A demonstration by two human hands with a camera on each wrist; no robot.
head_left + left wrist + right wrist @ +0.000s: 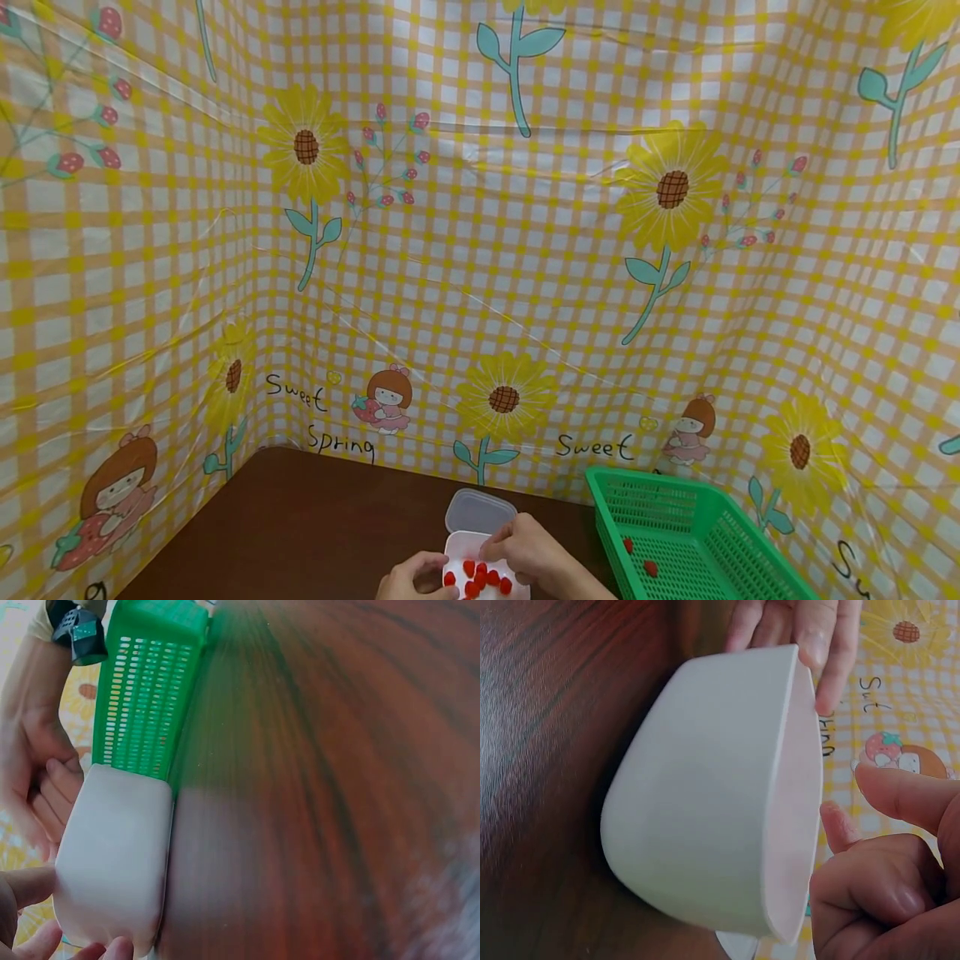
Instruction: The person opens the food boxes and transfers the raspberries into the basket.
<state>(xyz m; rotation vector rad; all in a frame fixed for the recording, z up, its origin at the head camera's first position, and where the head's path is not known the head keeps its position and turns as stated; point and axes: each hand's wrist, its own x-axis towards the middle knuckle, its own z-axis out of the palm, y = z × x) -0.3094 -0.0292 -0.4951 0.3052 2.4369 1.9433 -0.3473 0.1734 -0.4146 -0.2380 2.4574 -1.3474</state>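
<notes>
A white, open plastic container stands on the dark wooden table, with several small red strawberries inside. My left hand holds its left side, fingers at the rim and outer wall. The left hand's fingers also show at the rim in the right wrist view. Over the container's right part is my right hand, its index finger and thumb apart with nothing visible between them, the other fingers bent. From the left wrist, the pale container wall hides the strawberries.
Behind the container lies a translucent lid. To the right stands a green perforated basket with a couple of red strawberries in it. A checked, flower-printed sheet encloses the dark brown table at the back and sides.
</notes>
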